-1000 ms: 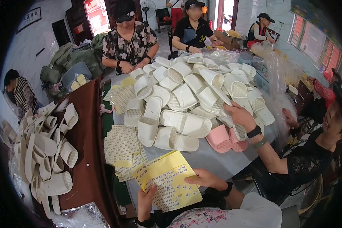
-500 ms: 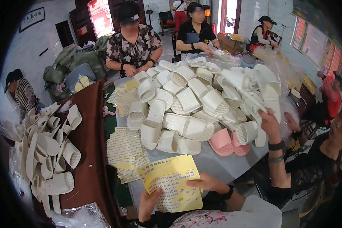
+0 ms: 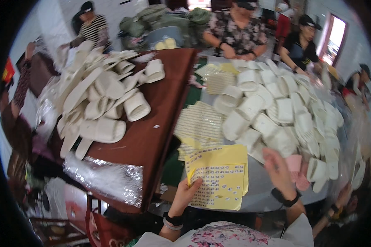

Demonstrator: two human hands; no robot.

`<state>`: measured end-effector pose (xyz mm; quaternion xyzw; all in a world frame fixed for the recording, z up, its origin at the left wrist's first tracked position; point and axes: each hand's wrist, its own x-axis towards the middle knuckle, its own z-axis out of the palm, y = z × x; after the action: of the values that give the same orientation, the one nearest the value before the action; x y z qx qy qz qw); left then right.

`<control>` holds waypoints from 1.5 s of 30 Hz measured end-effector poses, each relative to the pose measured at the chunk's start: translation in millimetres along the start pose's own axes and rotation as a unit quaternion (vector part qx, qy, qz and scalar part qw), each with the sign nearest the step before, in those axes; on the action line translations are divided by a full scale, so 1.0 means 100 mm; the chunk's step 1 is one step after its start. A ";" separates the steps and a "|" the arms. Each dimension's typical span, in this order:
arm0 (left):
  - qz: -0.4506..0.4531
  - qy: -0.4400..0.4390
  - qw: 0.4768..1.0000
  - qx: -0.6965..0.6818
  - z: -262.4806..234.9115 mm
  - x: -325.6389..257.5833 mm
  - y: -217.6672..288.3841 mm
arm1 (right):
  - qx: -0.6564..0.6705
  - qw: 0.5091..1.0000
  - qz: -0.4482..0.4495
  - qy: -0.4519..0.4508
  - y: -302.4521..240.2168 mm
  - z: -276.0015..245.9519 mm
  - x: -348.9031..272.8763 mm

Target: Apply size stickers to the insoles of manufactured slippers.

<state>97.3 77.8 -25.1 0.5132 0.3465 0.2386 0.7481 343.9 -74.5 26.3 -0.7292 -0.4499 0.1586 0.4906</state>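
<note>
One sheaf of yellow sticker sheets [image 3: 224,164] we hold by its left edge in our left hand [image 3: 185,196] over the bench [image 3: 263,194], our right hand [image 3: 279,169], grip too blurred to tell, just rightward beside white slide sandals [image 3: 284,109].

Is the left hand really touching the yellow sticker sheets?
Touching. The head view shows it: the left hand grips the yellow sticker sheets at their left side, with its thumb lying over the printed front.
</note>
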 end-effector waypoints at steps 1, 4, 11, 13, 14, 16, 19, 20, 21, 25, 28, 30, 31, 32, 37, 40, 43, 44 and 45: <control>0.007 0.025 1.000 -0.005 -0.10 -0.08 0.00 | -0.011 0.999 -0.052 0.003 -0.22 0.03 0.20; 0.041 0.104 0.992 0.053 -0.40 -0.30 -0.07 | -0.073 0.965 -0.248 0.044 -0.95 0.25 0.83; 0.189 0.267 0.943 -0.057 -0.68 -0.80 -0.06 | 0.151 0.939 -0.054 -0.303 -1.42 1.98 2.15; 0.203 0.288 0.933 -0.070 -0.74 -0.86 -0.10 | 0.305 0.847 0.140 -0.412 -1.19 2.57 2.37; 0.212 0.303 0.926 -0.082 -0.74 -0.88 -0.11 | 0.372 0.790 0.269 -0.407 -1.04 2.90 2.52; 0.194 0.318 0.924 -0.091 -0.84 -0.95 -0.13 | 0.449 0.761 0.319 -0.342 -1.05 3.48 2.53; 0.170 0.318 0.926 -0.113 -0.92 -0.99 -0.17 | 0.513 0.771 0.296 -0.233 -1.10 3.92 2.62; 0.172 0.311 0.929 -0.102 -0.96 -0.96 -0.24 | 0.543 0.773 0.282 -0.166 -1.07 3.95 2.69; 0.170 0.310 0.931 -0.093 -1.01 -0.96 -0.32 | 0.561 0.743 0.299 -0.211 -1.04 3.94 2.75; 0.170 0.295 0.937 -0.082 -1.10 -1.02 -0.42 | 0.528 0.746 0.359 -0.189 -1.21 3.53 2.65; 0.184 0.307 0.929 -0.098 -0.96 -0.99 -0.23 | 0.481 0.801 0.319 -0.159 -1.06 3.02 2.57; 0.221 0.296 0.924 -0.098 -0.84 -0.97 -0.11 | 0.471 0.825 0.273 -0.154 -0.87 2.54 2.58; 0.215 0.284 0.929 -0.098 -0.82 -0.96 -0.13 | 0.476 0.831 0.252 -0.142 -0.81 2.26 2.57; 0.208 0.275 0.935 -0.083 -0.84 -0.95 -0.16 | 0.430 0.858 0.242 -0.142 -0.95 1.98 2.44; 0.197 0.214 0.954 -0.076 -0.68 -0.86 -0.11 | 0.366 0.901 0.196 -0.126 -1.01 0.96 2.17; 0.215 0.198 0.951 -0.102 -0.55 -0.80 -0.04 | 0.236 0.963 0.094 -0.092 -1.24 0.42 1.79; 0.212 0.187 0.951 -0.122 -0.53 -0.75 -0.04 | 0.114 0.991 -0.009 -0.067 -1.30 0.00 1.50; 0.219 0.189 0.949 -0.126 -0.54 -0.72 -0.07 | 0.093 0.993 -0.037 -0.068 -1.28 -0.10 1.42; 0.209 0.178 0.954 -0.124 -0.53 -0.68 -0.07 | 0.091 0.994 -0.025 -0.057 -1.24 -0.21 1.32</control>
<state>13.5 58.6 -25.6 0.4268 0.3269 0.5178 0.6655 367.7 34.7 170.6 -0.6599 -0.4788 0.2279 0.5324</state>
